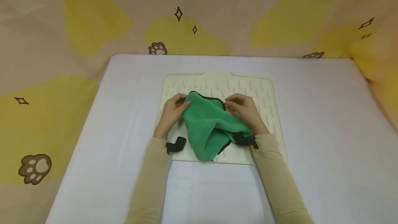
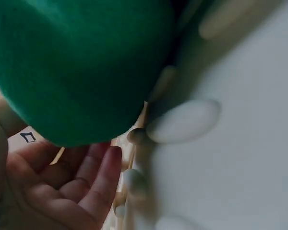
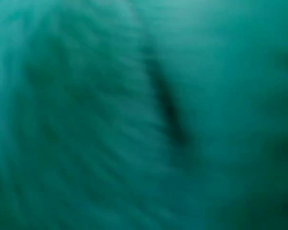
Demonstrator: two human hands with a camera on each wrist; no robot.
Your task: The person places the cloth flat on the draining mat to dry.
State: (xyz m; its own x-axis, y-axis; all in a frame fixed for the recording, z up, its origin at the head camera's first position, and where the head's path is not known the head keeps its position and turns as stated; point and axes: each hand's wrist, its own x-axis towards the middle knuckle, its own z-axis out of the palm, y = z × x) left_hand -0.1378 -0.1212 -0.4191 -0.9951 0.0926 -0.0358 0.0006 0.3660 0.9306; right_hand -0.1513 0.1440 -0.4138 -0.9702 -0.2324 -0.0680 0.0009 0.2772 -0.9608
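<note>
A green cloth (image 1: 207, 126) with a dark trimmed edge lies bunched on a cream ribbed mat (image 1: 267, 96) in the head view. My left hand (image 1: 173, 111) pinches its upper left edge, and my right hand (image 1: 244, 108) pinches its upper right corner. Between the hands the top edge is stretched; the rest droops toward the mat's near edge. In the left wrist view the green cloth (image 2: 81, 62) hangs over my left hand's curled fingers (image 2: 98, 177). The right wrist view is filled by blurred green cloth (image 3: 144, 115).
The mat lies on a white table (image 1: 323, 120), whose far and side edges meet a peach and yellow patterned fabric (image 1: 62, 44). Black wrist straps (image 1: 175, 144) sit at both cuffs.
</note>
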